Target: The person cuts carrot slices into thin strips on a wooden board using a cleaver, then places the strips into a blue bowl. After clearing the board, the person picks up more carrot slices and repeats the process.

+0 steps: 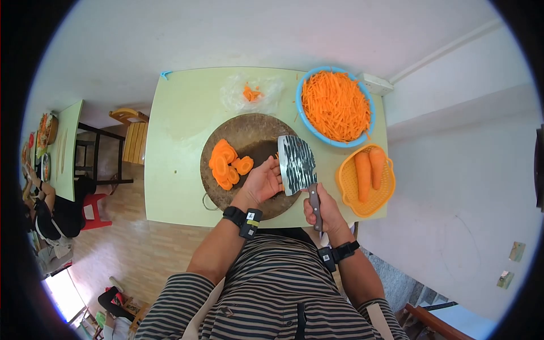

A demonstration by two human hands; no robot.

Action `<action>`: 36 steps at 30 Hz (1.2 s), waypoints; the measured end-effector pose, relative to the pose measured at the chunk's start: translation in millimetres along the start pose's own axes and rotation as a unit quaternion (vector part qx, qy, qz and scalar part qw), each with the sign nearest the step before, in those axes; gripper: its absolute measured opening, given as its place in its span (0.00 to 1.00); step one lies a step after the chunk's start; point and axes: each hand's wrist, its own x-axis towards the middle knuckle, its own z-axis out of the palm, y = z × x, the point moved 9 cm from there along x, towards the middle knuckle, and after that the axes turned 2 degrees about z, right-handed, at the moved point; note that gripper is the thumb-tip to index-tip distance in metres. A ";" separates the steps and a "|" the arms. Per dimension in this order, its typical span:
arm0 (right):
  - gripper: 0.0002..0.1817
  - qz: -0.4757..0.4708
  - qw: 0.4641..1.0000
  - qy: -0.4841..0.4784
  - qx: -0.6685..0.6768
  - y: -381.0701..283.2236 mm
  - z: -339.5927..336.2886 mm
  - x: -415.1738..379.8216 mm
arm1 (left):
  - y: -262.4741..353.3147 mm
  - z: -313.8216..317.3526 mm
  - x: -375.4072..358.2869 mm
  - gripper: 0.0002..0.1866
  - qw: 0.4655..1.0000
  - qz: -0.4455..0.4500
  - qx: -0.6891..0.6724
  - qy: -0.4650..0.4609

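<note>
Right hand (324, 211), fingers wrapped on the cleaver (297, 164) handle, blade over the round board (249, 133). Left hand (262, 182) rests on the board beside the blade, fingers curled; whether it pins anything, cannot tell. Carrot slices (226, 164) are stacked left of it. Behind the board, a blue bowl (335, 105) already full of shreds; right of the board, two whole carrots (368, 173) left uncut in a yellow basket (345, 195). Blade edge hidden.

Single head-worn fisheye view, looking steeply down from above the person's chest at a green table (170, 141) in the frame centre, close range. Striped torso fills the bottom edge; floor lower left, white wall right. Dark circular vignette at corners.
</note>
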 end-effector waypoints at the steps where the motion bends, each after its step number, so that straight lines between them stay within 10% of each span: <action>1: 0.31 0.007 1.000 0.004 -0.007 2.7 -2.8 0.4 | -1.2 -3.8 0.4 0.25 1.000 0.005 0.002 0.010; 36: 0.33 0.010 0.997 0.023 -0.080 -0.3 -1.5 -4.9 | 7.3 -6.7 10.1 0.22 0.996 0.029 -0.074 0.037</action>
